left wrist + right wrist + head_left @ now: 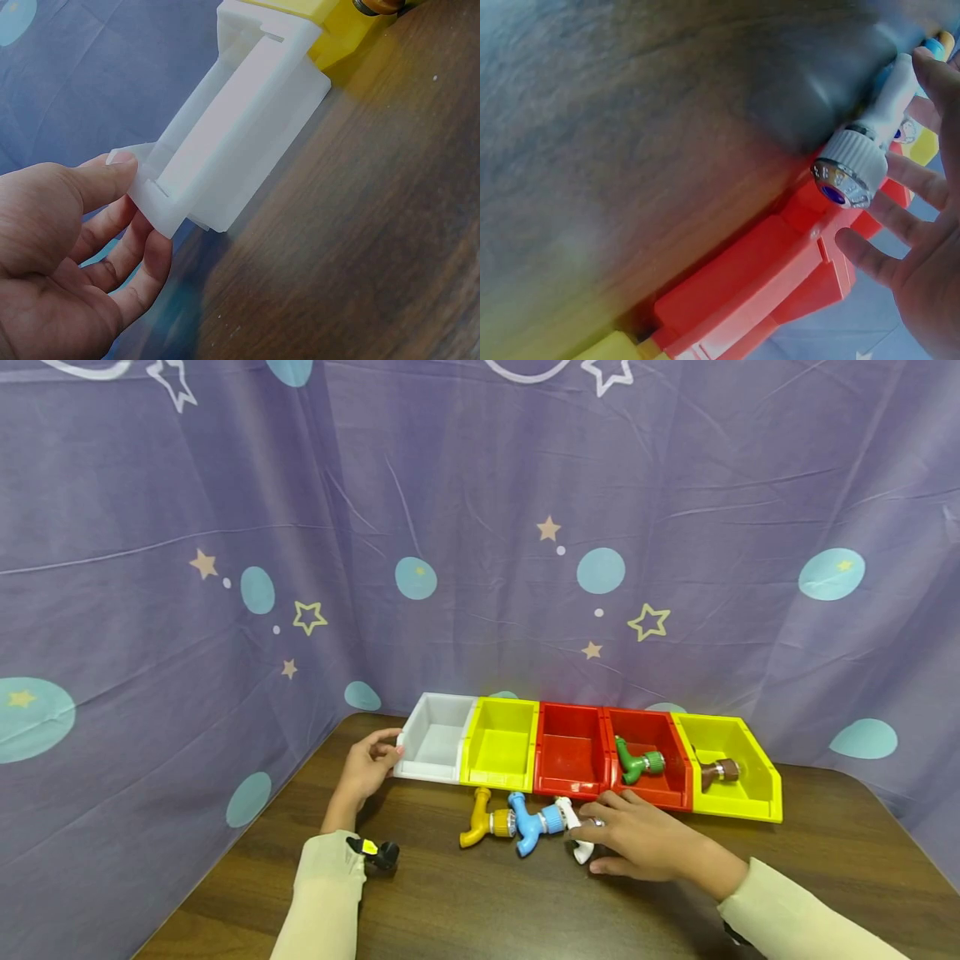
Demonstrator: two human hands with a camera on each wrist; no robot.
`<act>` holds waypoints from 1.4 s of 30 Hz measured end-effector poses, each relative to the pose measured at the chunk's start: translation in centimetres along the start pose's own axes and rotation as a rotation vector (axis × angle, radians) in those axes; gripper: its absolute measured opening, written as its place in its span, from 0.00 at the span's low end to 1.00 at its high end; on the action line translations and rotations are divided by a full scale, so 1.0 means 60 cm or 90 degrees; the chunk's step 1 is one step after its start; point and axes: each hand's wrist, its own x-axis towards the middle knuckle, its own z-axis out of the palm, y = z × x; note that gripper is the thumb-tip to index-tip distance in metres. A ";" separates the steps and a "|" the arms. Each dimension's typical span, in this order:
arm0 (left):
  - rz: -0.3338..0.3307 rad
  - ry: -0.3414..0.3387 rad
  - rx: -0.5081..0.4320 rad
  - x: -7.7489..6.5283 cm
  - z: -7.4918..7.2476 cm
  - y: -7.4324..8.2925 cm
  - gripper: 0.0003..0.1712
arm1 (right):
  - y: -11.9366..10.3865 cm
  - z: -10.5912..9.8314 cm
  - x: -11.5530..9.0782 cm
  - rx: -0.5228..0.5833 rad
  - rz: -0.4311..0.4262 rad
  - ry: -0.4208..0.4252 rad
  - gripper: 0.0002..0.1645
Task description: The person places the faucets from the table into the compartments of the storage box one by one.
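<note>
In the head view, the left hand (371,764) holds the outer edge of the white bin (429,770), the leftmost of five in a row on the worktop (487,910). The right hand (637,835) is over the white tap (570,817), which lies in front of the red bins (567,787), right of the blue tap (530,827) and the mustard tap (478,821). A green tap (633,766) lies in the right-hand red bin, a brown tap (712,774) in the end yellow bin (738,806). The left wrist view shows that hand's grip narrow, thumb on the white rim, fingers curled beneath. In the right wrist view the grip is wide, fingers spread beside the white tap, thumb by its spout; whether they touch is unclear.
</note>
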 end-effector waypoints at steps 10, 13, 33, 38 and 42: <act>-0.002 0.009 0.003 0.003 0.002 -0.004 0.23 | -0.001 0.015 0.013 0.009 0.008 -0.020 0.26; -0.002 0.003 -0.001 -0.003 0.001 0.006 0.23 | 0.000 0.019 0.017 0.014 0.011 -0.031 0.24; 0.003 0.007 -0.001 0.002 0.000 -0.003 0.23 | -0.009 0.012 0.010 0.029 0.027 -0.034 0.16; 0.005 0.009 0.004 0.003 0.001 -0.005 0.22 | -0.011 0.002 0.003 0.018 0.017 -0.027 0.16; 0.008 0.013 0.005 0.003 0.002 -0.004 0.22 | -0.011 -0.012 0.002 0.014 0.020 -0.023 0.16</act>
